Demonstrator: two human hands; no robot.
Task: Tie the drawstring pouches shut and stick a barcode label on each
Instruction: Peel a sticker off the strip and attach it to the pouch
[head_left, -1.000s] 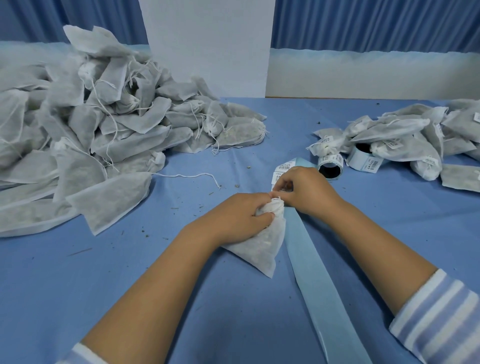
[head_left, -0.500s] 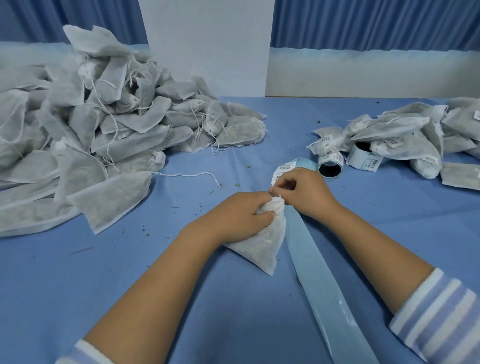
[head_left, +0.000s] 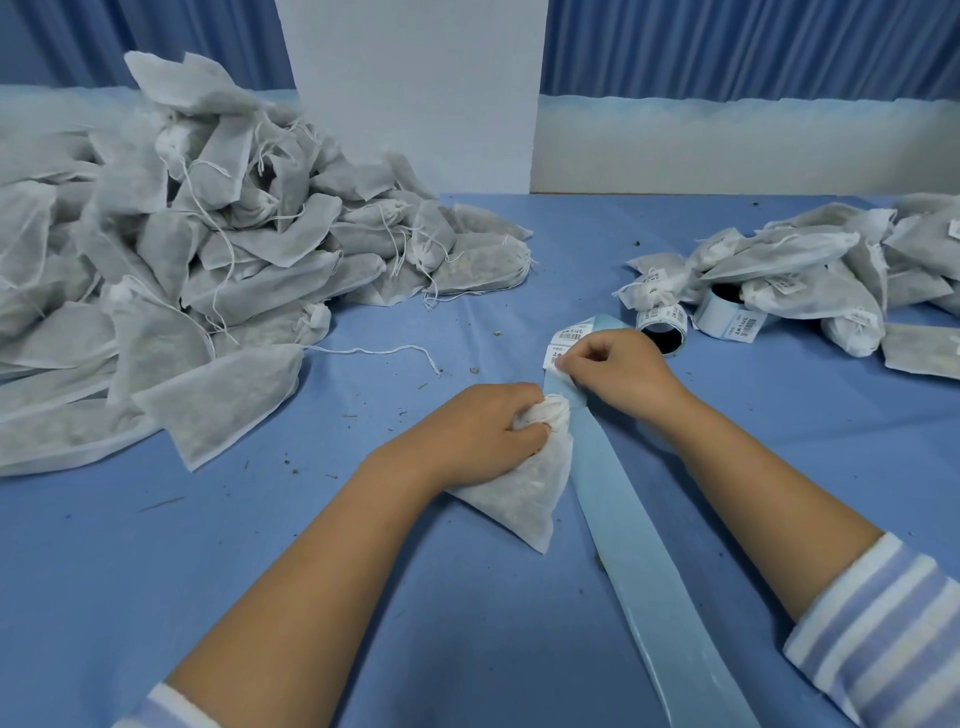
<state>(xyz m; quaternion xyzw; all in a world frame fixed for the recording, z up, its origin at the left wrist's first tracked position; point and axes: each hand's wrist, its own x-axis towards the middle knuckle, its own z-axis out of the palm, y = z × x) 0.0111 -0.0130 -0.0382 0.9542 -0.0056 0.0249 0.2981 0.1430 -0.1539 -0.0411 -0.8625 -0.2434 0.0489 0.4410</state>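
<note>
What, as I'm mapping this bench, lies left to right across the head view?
Large heap of pouches → left hand gripping a pouch → right hand pinching a barcode label → label roll → pile of labelled pouches.

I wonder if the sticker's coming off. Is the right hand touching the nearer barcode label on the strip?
Touching. The head view shows the right hand with its fingertips pinching the edge of the nearer barcode label on the blue backing strip.

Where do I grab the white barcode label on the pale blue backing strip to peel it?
Pinch the white barcode label by its left corner, coming from the right as the right hand does. That corner seems to stick out past the left edge of the pale blue backing strip, so fingertips can catch it.
</note>
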